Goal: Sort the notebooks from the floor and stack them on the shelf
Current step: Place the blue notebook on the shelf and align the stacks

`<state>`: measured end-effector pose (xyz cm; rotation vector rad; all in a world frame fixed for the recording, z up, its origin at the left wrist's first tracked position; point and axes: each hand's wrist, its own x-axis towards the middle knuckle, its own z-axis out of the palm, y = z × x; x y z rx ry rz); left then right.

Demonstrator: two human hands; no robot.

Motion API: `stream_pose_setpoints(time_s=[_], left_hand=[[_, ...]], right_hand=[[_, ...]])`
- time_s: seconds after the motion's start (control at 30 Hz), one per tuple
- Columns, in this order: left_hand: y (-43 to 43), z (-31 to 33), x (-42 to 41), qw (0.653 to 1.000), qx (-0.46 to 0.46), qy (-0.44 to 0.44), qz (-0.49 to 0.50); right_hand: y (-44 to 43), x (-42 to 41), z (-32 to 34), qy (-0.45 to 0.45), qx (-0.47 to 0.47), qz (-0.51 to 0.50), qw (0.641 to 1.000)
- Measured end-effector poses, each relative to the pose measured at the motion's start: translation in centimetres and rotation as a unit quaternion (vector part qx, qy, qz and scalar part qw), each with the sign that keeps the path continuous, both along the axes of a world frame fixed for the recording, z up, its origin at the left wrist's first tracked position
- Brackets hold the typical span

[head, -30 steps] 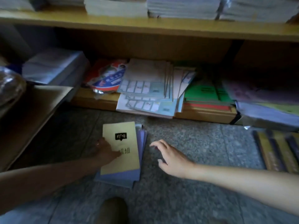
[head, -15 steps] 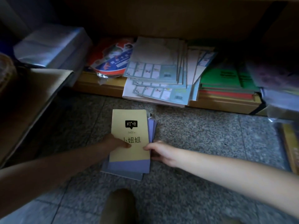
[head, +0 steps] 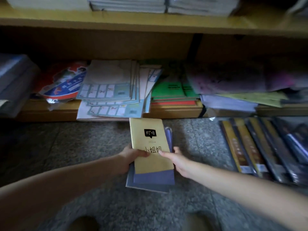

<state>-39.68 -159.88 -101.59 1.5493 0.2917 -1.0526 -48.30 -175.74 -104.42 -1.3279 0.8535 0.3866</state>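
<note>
Centre frame, just below the shelf (head: 175,112) lip: left hand (head: 131,157) and right hand (head: 180,161) pinched the notebook stack (head: 150,142) by its side edges. Pickup step, probably. Next move needed a level lift onto free shelf space.

- Your left hand (head: 131,158): forearm extends from lower left, thumb curled over the left edge of the notebook stack (head: 150,165), fingers hidden beneath
- Your right hand (head: 180,161): forearm extends from lower right, one digit on the cover, the rest clasping the right edge
</note>
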Motion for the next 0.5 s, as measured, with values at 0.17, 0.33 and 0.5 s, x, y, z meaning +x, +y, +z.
stream_pose_setpoints(time_s=[0.17, 0.33, 0.5], left_hand=[[-6.9, -1.5, -3.2, 0.998, 0.029, 0.021, -0.043], [-9.9, -3.1, -4.8, 0.983, 0.131, -0.084, -0.098], [-9.3, -3.3, -3.9, 0.922, 0.273, -0.187, -0.204]], right_hand=[[-5.5, -3.1, 1.5, 0.018, -0.133, -0.045, 0.990], [-7.8, -5.7, 2.0, 0.039, -0.162, 0.020, 0.986], [-7.8, -5.8, 1.8, 0.028, -0.150, 0.069, 0.986]])
